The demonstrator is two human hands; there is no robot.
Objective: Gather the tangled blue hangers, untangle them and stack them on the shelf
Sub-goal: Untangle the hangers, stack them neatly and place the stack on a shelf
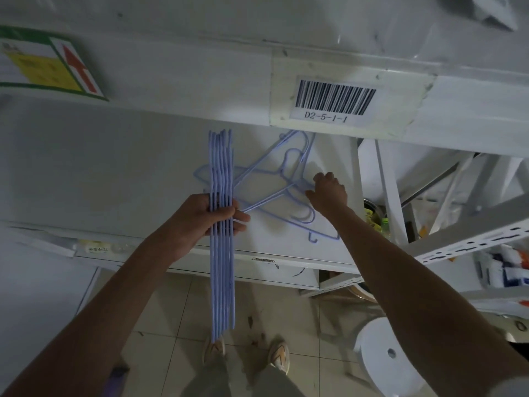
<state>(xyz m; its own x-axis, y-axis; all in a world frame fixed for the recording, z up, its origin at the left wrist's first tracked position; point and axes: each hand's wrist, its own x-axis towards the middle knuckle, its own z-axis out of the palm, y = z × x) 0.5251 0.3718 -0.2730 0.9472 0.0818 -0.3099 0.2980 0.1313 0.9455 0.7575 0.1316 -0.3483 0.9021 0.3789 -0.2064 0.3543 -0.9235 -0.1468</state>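
My left hand grips a bundle of several blue hangers, held edge-on and lined up, running from above the shelf down past its front edge. On the white shelf lies a tangle of loose blue hangers, crossed over one another. My right hand reaches onto the shelf and pinches the right end of one of those loose hangers, fingers curled over the wire. Part of the tangle is hidden behind the bundle.
An upper shelf beam with a barcode label hangs just above the hangers. A green, yellow and red sign sits at left. Metal racking stands at right. A white round stool stands on the tiled floor by my feet.
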